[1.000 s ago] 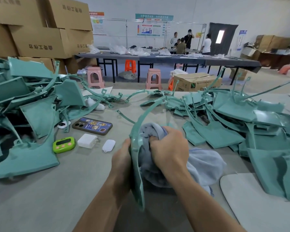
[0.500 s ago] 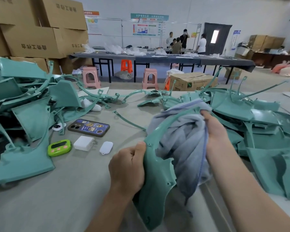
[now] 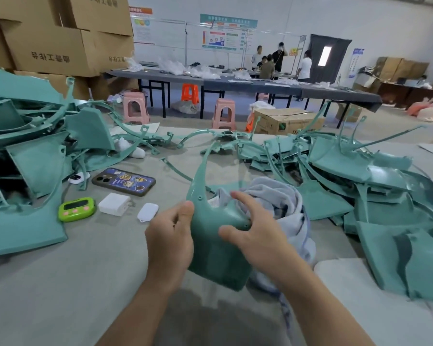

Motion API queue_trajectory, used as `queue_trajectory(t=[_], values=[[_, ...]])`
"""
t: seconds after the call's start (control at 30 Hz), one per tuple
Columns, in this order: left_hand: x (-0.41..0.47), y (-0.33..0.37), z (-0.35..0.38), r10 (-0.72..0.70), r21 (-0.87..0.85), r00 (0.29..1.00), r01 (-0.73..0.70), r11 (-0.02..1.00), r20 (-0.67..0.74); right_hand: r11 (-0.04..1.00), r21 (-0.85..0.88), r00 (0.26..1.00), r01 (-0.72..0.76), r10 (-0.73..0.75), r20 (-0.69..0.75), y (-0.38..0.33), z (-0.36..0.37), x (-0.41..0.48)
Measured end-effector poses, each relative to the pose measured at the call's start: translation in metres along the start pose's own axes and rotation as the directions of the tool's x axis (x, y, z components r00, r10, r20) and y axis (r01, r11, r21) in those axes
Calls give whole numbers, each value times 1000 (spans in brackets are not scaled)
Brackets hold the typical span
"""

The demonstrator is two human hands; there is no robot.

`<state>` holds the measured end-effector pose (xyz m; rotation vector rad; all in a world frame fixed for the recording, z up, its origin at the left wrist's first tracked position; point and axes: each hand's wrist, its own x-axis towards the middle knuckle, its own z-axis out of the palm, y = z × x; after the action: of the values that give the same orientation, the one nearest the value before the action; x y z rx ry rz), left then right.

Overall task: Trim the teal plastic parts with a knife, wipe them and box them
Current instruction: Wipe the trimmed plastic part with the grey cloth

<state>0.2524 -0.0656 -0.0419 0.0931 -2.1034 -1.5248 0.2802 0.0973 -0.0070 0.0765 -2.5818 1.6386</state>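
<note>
I hold one teal plastic part point(image 3: 215, 255) upright over the grey table point(image 3: 60, 295); its thin curved arm rises toward the far edge. My left hand point(image 3: 170, 240) grips the part's left edge, thumb on the front face. My right hand point(image 3: 258, 236) is at the part's right edge, thumb on the face, index finger stretched over the notch, the other fingers buried in a bunched grey cloth point(image 3: 273, 193) behind the part. More teal parts lie in a left heap point(image 3: 35, 156) and a right heap point(image 3: 348, 176). No knife is visible.
A phone point(image 3: 124, 182), green timer point(image 3: 76, 209), white charger point(image 3: 114, 204) and small white fob point(image 3: 148, 212) lie left of my hands. A white board point(image 3: 360, 295) lies near right. Stacked cartons point(image 3: 55, 46) stand far left, an open carton point(image 3: 285, 123) beyond the table. People stand far back.
My right hand has come down from the part's upper arm to its lower right edge with the cloth. The part has turned so its broad face is toward me.
</note>
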Motion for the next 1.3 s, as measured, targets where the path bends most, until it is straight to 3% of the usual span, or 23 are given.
queue_trajectory(t=[0.07, 0.17, 0.23, 0.33, 0.43, 0.5, 0.53, 0.57, 0.63, 0.7, 0.73, 0.8, 0.83, 0.9, 0.93, 0.97, 1.0, 1.03, 1.07, 1.1, 1.17, 1.23, 1.3], values=[[-2, 2, -2, 27, 15, 1000, -27, 1000, 11, 979, 184, 995, -92, 85, 47, 2, 9, -7], [-11, 11, -6, 216, 145, 976, -216, 966, 14, 809, 537, 970, -240, 182, 159, 4, 12, -10], [-20, 16, -2, 374, 269, 903, -422, 866, 212, 694, 663, 960, -279, 210, 184, 2, 11, -11], [-41, 25, 13, 388, 344, 802, -559, 754, 454, 505, 819, 932, -273, 351, 94, -2, 4, -4], [-58, 29, 20, 467, 200, 687, -656, 728, 556, 421, 886, 877, -196, 480, -34, -5, -17, 1], [-64, 28, 18, 633, -43, 564, -728, 684, 530, 400, 912, 853, -91, 504, -137, -5, -31, 2], [-67, 28, 16, 687, -106, 551, -739, 665, 473, 404, 913, 842, -51, 510, -178, -3, -36, 1], [-67, 27, 13, 693, -107, 592, -724, 681, 411, 411, 911, 842, -32, 502, -197, -2, -39, 0], [-60, 28, 9, 573, 9, 786, -591, 807, 230, 414, 910, 860, -20, 471, -195, 2, -43, -4], [-53, 35, 10, 257, -136, 959, -240, 961, 123, 423, 905, 872, -46, 458, -170, 8, -42, -8], [-49, 37, 13, 96, -334, 968, -14, 942, 231, 420, 903, 883, -88, 453, -124, 8, -40, -11], [-44, 38, 25, -91, -616, 884, 389, 685, 458, 385, 897, 903, -217, 428, 35, 4, -30, -16], [-41, 37, 28, -175, -670, 863, 483, 564, 475, 415, 870, 913, -264, 399, 87, 2, -26, -17], [-32, 34, 27, -321, -708, 871, 489, 509, 372, 613, 765, 924, -199, 377, -61, 2, -22, -18], [-25, 29, 24, -358, -729, 890, 443, 523, 284, 793, 594, 905, -134, 342, -254, 8, -25, -16], [-17, 23, 18, -376, -733, 907, 384, 561, 188, 955, 267, 864, -128, 240, -443, 14, -32, -15], [-10, 17, 12, -362, -696, 927, 325, 641, 99, 977, -108, 849, -185, 104, -518, 22, -37, -15], [-4, 11, 7, -325, -619, 945, 273, 736, 31, 891, -374, 879, -257, 54, -474, 27, -39, -16], [-1, 5, 4, -285, -519, 958, 237, 821, -13, 810, -497, 910, -313, 105, -402, 32, -40, -15], [-3, 0, 3, -259, -448, 966, 223, 866, -21, 790, -513, 922, -335, 163, -351, 35, -40, -16], [-14, -1, 8, -215, -406, 976, 207, 890, 28, 907, -332, 913, -259, 118, -391, 35, -37, -19], [-25, 3, 17, -142, -384, 985, 168, 908, 94, 984, -175, 892, -35, -48, -450, 21, -24, -26], [-33, 10, 27, -110, -460, 967, 209, 863, 231, 980, -93, 913, 177, -198, -356, 0, -1, -30]])
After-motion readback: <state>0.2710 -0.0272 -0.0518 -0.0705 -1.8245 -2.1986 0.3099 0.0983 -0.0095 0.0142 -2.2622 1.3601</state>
